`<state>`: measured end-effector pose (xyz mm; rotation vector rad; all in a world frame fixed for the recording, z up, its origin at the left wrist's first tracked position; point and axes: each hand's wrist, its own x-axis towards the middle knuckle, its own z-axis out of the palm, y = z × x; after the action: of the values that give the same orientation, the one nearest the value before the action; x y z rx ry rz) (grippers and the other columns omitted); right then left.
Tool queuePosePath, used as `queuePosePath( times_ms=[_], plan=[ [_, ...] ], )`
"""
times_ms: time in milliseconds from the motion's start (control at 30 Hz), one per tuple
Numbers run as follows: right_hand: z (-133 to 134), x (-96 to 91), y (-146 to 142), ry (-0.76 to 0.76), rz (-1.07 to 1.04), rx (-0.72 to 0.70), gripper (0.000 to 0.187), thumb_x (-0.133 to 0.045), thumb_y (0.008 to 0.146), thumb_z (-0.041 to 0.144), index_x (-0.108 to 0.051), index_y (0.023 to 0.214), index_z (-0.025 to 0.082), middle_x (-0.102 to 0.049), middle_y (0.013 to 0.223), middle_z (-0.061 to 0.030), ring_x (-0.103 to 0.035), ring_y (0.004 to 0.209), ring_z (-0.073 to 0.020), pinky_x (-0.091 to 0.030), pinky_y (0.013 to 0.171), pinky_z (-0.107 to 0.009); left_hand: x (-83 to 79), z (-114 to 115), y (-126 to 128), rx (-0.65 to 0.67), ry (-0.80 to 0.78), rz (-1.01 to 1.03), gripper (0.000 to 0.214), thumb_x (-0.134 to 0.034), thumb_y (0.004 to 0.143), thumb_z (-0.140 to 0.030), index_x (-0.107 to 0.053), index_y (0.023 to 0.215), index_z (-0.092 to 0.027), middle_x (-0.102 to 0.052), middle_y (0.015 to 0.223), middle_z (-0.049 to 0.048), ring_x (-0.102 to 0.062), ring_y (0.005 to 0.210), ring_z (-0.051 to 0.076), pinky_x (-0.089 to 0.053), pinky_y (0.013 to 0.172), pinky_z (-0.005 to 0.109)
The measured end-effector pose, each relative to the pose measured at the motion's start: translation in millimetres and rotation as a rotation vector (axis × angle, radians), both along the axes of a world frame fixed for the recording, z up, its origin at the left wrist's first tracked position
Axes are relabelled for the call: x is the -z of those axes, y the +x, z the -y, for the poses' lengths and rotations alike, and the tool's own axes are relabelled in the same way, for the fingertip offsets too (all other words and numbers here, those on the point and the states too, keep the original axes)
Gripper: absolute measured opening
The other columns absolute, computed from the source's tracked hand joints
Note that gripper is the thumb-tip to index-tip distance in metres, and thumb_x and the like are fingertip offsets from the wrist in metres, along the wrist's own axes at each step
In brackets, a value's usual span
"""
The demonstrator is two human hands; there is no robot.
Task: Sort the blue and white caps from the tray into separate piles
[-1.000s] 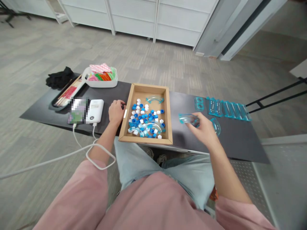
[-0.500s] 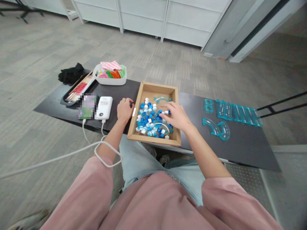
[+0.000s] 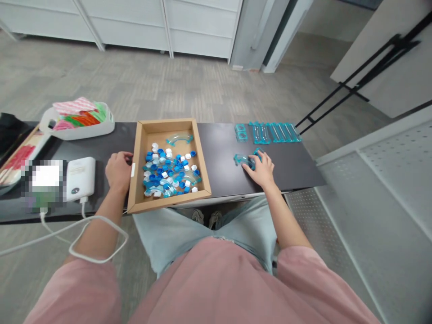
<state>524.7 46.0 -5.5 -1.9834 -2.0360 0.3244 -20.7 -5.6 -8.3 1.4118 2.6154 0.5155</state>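
My right hand is over the curved clear-blue plastic pieces on the right part of the table, thumb and fingers closed around one of them. Part of that piece is hidden under my fingers. My left hand rests on the table against the left wall of the cardboard tray, its fingers curled; a small dark patch shows at the fingertips, and I cannot make out what it is. Inside the tray lie many blue and white small blocks and several curved clear pieces.
Behind my right hand, straight clear-blue pieces lie in a row beside a small ringed piece. On the left are a white power bank with a cable and a white basket of colourful items. Black metal bars stand beyond the right end.
My right hand has left the tray and moved right to the curved pieces on the table. My left hand stays beside the tray. The view has turned to the right.
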Motion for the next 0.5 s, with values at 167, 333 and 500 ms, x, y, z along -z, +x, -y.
queuePosePath(
  times_ms=[167, 333, 500],
  plan=[
    [15, 4.8, -17, 0.038, -0.025, -0.025, 0.038, -0.064, 0.106, 0.062, -0.074, 0.135, 0.041, -0.061, 0.177, -0.0142, -0.047, 0.167, -0.0519, -0.047, 0.123, -0.084, -4.1, 2, 4, 0.003, -0.022, 0.002, 0.027, -0.06, 0.107, -0.021, -0.076, 0.129, -0.017, -0.072, 0.129, 0.0145, -0.066, 0.117, 0.03, -0.052, 0.107, 0.039],
    [20, 1.6, -27, 0.036, -0.118, -0.039, 0.04, -0.057, 0.106, 0.064, -0.072, 0.137, 0.043, -0.072, 0.157, -0.0181, -0.061, 0.149, -0.0519, -0.052, 0.119, -0.078, -2.9, 1, 2, 0.025, -0.017, 0.009, 0.029, -0.057, 0.111, -0.021, -0.075, 0.133, -0.015, -0.073, 0.133, 0.0168, -0.065, 0.119, 0.03, -0.05, 0.108, 0.041],
    [15, 2.5, -42, 0.028, -0.198, 0.01, 0.043, -0.058, 0.101, 0.064, -0.07, 0.134, 0.039, -0.076, 0.15, -0.0202, -0.065, 0.143, -0.0525, -0.048, 0.12, -0.079, 2.5, -1, -1, 0.037, -0.009, 0.001, 0.025, -0.061, 0.108, -0.024, -0.076, 0.127, -0.018, -0.075, 0.131, 0.0165, -0.067, 0.122, 0.033, -0.052, 0.107, 0.042]
  ],
)
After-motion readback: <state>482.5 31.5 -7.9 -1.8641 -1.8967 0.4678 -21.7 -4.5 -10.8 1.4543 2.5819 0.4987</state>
